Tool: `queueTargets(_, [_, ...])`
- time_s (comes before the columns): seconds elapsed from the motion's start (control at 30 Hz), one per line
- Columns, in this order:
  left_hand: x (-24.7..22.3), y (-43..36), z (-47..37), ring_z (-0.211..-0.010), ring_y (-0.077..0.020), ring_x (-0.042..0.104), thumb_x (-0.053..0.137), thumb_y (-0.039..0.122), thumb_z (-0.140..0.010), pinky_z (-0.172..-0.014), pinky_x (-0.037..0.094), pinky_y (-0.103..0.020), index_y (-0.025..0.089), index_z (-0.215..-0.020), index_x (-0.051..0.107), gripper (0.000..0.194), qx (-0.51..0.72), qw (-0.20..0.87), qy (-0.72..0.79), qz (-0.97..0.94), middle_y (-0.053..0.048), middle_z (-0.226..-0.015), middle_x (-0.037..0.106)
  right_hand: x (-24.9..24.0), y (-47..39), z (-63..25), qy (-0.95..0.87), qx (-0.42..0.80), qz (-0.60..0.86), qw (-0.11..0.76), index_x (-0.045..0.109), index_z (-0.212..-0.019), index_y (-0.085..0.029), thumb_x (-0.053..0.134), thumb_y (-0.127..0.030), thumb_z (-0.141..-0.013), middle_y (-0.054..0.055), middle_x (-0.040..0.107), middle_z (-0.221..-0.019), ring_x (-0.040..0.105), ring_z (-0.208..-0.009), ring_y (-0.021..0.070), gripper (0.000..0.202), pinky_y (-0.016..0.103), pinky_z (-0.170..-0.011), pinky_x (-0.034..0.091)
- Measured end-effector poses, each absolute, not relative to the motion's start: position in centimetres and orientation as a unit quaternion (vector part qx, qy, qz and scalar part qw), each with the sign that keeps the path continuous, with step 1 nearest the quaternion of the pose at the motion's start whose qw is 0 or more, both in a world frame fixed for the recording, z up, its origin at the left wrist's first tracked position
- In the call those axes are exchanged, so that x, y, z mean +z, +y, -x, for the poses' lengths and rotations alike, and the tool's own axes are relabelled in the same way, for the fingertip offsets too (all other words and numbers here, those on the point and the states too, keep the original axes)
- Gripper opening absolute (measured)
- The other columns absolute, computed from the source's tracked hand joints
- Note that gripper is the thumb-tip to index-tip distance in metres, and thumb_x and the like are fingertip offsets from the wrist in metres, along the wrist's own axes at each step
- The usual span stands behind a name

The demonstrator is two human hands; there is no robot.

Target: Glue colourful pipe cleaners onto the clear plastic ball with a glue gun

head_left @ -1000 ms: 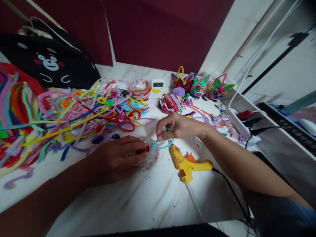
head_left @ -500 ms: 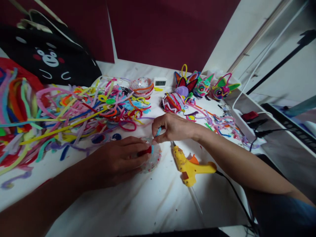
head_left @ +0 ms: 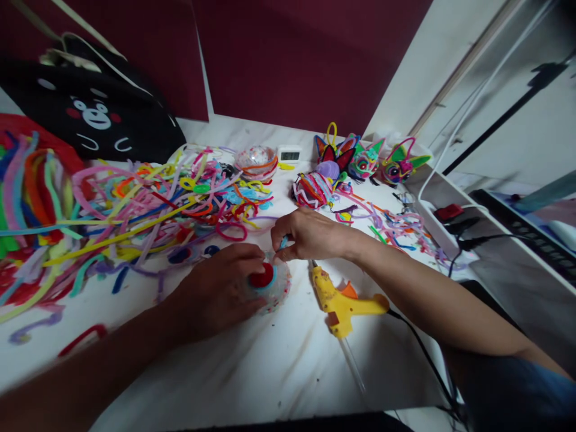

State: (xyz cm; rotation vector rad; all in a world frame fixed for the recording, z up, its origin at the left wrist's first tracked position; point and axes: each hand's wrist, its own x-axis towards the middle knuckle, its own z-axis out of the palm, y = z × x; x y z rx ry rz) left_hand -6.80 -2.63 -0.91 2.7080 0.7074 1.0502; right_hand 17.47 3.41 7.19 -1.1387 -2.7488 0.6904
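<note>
The left hand [head_left: 220, 282] holds a clear dome [head_left: 279, 293] on the white table [head_left: 225, 375] in a loose, half-spread grip, fingers about its red disc [head_left: 261, 276]. The right hand [head_left: 310, 236] pinches a blue pipe cleaner [head_left: 283, 242], which seems to edge the disc (knuckles hide most from me). A yellow glue gun [head_left: 339, 303] lies nearby.

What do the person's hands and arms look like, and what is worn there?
The left hand and right hand are ungloved. The right arm shows a dark blue sleeve near the elbow; the left arm shows no sleeve.
</note>
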Motion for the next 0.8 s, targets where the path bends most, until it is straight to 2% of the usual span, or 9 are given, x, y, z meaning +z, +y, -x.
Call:
queueTargets(0.07, [-1.1,-3.0,6.4,-0.114,-0.0258,0.068,0.061,0.055,-0.103,-0.093,0.064,-0.040,0.021,-0.126,0.057,0.041,0.358,0.066,0.293,-0.884,-0.010,-0.126,0.064,7.1,3.1,-17.5,-0.894,0.227,0.382,0.051,0.081,-0.089,-0.018,0.090,-0.018,-0.081,0.000,0.073,-0.082,0.057,-0.070,0.0132,0.012,0.025,-0.068,0.032])
queueTargets(0.17, [-1.3,-3.4,5.9,-0.098,-0.0264,0.070,0.064,0.070,-0.094,-0.081,0.064,-0.041,0.021,-0.116,0.057,0.054,0.340,0.046,0.356,-0.869,-0.007,-0.111,0.066,7.0,2.9,-17.6,-0.888,0.231,0.394,0.061,0.081,-0.088,-0.017,0.091,-0.020,-0.082,0.000,0.072,-0.079,0.058,-0.068,0.0129,0.012,0.025,-0.067,0.032])
queueTargets(0.27, [-1.5,-3.3,5.9,-0.089,-0.0263,0.069,0.074,0.061,-0.086,-0.072,0.062,-0.039,0.021,-0.113,0.055,0.052,0.318,0.040,0.358,-0.877,-0.007,-0.102,0.067,7.0,2.7,-17.7,-0.888,0.228,0.394,0.062,0.080,-0.087,-0.017,0.090,-0.019,-0.082,-0.001,0.071,-0.076,0.054,-0.064,0.0117,0.011,0.025,-0.065,0.032])
queueTargets(0.4, [-1.4,-2.6,6.2,-0.096,-0.0272,0.072,0.079,0.051,-0.085,-0.078,0.064,-0.039,0.022,-0.120,0.055,0.052,0.312,0.066,0.333,-0.888,-0.009,-0.111,0.069,7.2,2.3,-18.0,-0.891,0.219,0.392,0.069,0.080,-0.087,-0.017,0.091,-0.017,-0.080,-0.001,0.069,-0.075,0.055,-0.066,0.0120,0.013,0.024,-0.065,0.031])
queueTargets(0.5, [-1.2,-1.9,6.4,-0.102,-0.0267,0.074,0.075,0.058,-0.090,-0.085,0.066,-0.040,0.023,-0.126,0.055,0.054,0.303,0.113,0.287,-0.902,-0.008,-0.118,0.070,7.4,1.9,-18.3,-0.889,0.218,0.399,0.061,0.081,-0.088,-0.018,0.093,-0.019,-0.079,-0.002,0.068,-0.075,0.055,-0.067,0.0117,0.016,0.024,-0.066,0.032])
queueTargets(0.6, [-1.1,-1.8,6.5,-0.108,-0.0266,0.074,0.060,0.068,-0.098,-0.092,0.066,-0.041,0.022,-0.130,0.057,0.056,0.318,0.128,0.273,-0.899,-0.002,-0.122,0.070,7.4,1.6,-18.5,-0.881,0.226,0.413,0.050,0.081,-0.088,-0.017,0.093,-0.021,-0.080,-0.004,0.063,-0.070,0.054,-0.064,0.0110,0.016,0.024,-0.066,0.032])
queueTargets(0.67, [-1.1,-2.2,6.5,-0.116,-0.0274,0.071,0.054,0.060,-0.105,-0.096,0.064,-0.041,0.021,-0.133,0.059,0.048,0.326,0.114,0.267,-0.900,-0.004,-0.130,0.068,7.4,1.5,-18.6,-0.877,0.231,0.418,0.050,0.081,-0.087,-0.016,0.093,-0.021,-0.080,-0.004,0.063,-0.069,0.054,-0.064,0.0110,0.015,0.024,-0.066,0.032])
queueTargets(0.73, [-1.1,-2.6,6.4,-0.125,-0.0288,0.067,0.058,0.043,-0.107,-0.099,0.063,-0.042,0.022,-0.135,0.061,0.036,0.330,0.063,0.228,-0.914,-0.012,-0.140,0.063,7.3,1.6,-18.6,-0.876,0.235,0.418,0.054,0.080,-0.086,-0.016,0.093,-0.021,-0.080,-0.004,0.063,-0.069,0.054,-0.063,0.0110,0.015,0.024,-0.066,0.033])
queueTargets(0.8, [-1.0,-3.1,6.4,-0.129,-0.0297,0.064,0.060,0.029,-0.104,-0.102,0.062,-0.044,0.022,-0.136,0.063,0.032,0.328,0.016,0.190,-0.925,-0.017,-0.143,0.062,7.2,1.6,-18.7,-0.876,0.237,0.417,0.058,0.080,-0.085,-0.017,0.092,-0.020,-0.080,-0.004,0.063,-0.069,0.054,-0.063,0.0111,0.014,0.024,-0.066,0.033])
